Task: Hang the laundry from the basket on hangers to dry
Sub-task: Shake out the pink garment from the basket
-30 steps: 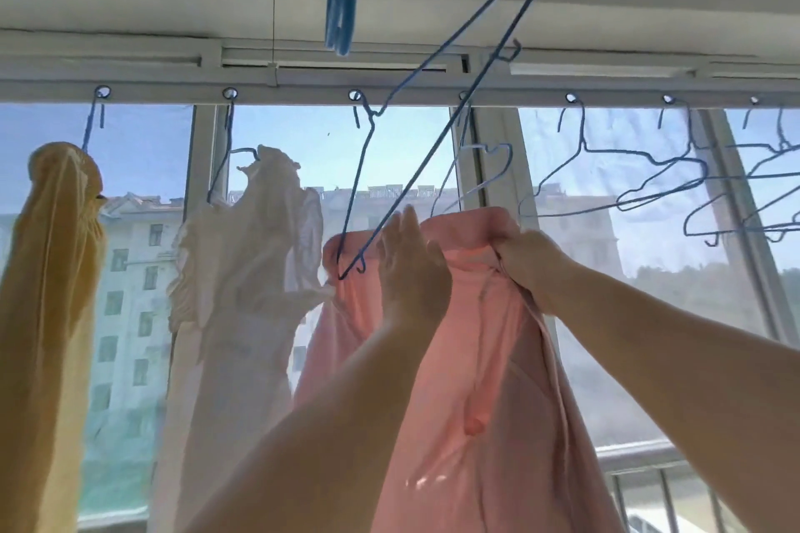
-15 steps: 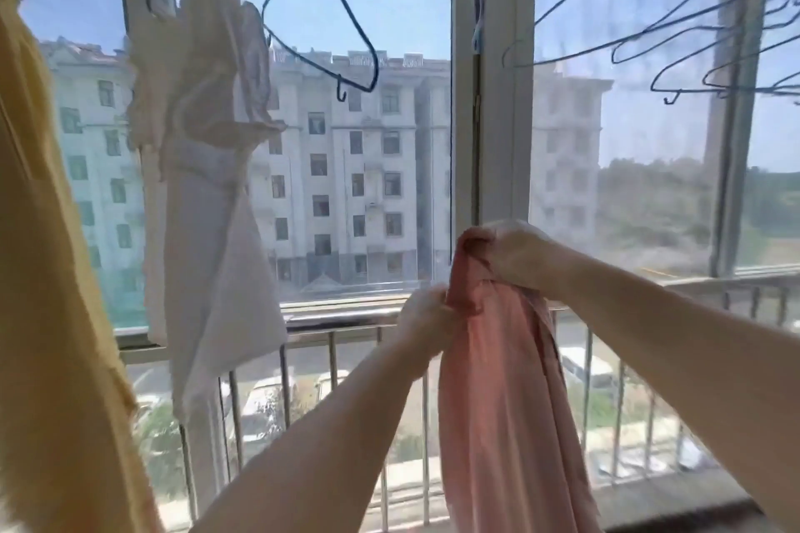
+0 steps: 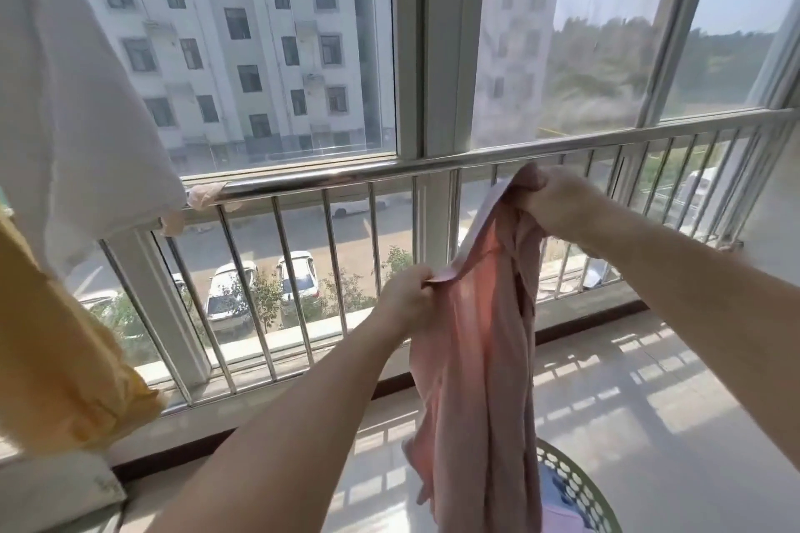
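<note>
You hold the pink garment (image 3: 476, 351) up between both hands, above the basket (image 3: 575, 489).
Your left hand (image 3: 407, 299) pinches its pale hem low; your right hand (image 3: 558, 203) clutches bunched cloth higher, hands apart, arms outstretched. The cloth hangs over sunlit floor tiles (image 3: 649, 402), before the steel railing (image 3: 303, 182) and window. White garment (image 3: 73, 91) and yellow garment (image 3: 56, 342) hang left.
</note>
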`<state>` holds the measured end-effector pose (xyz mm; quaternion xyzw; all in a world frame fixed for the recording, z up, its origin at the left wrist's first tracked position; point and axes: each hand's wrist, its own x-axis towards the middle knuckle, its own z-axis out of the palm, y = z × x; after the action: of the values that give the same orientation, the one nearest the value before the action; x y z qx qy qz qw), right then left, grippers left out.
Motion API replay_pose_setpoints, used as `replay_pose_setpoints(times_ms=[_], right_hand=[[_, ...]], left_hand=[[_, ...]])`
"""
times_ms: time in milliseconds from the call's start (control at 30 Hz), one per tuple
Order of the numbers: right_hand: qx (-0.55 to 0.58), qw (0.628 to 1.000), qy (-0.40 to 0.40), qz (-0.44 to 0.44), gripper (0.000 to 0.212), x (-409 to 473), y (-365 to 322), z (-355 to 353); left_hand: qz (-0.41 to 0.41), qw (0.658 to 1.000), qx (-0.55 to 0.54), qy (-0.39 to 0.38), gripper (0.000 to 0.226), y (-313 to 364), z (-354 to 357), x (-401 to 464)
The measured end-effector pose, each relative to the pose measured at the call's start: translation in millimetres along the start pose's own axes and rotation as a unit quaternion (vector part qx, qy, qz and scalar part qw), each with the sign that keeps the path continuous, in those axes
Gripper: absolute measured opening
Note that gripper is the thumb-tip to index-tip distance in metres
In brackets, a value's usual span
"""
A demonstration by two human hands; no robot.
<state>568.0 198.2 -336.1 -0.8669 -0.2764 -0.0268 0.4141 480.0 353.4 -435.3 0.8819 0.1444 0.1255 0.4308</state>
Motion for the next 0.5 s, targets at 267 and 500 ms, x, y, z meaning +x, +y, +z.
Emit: replay_pose_setpoints(times_ms=[267, 500], right_hand=[[-0.047, 0.995, -0.062, 0.061, 0.017, -41, 66, 43], [-0.218, 0.962, -0.156, 0.059, 0.016, -52, 76, 85]], left_hand=[[-0.022, 0.996, 0.042, 0.075, 0.014, -19, 3, -3], [-0.055, 0.995, 0.001, 0.087, 0.019, -28, 7, -6]])
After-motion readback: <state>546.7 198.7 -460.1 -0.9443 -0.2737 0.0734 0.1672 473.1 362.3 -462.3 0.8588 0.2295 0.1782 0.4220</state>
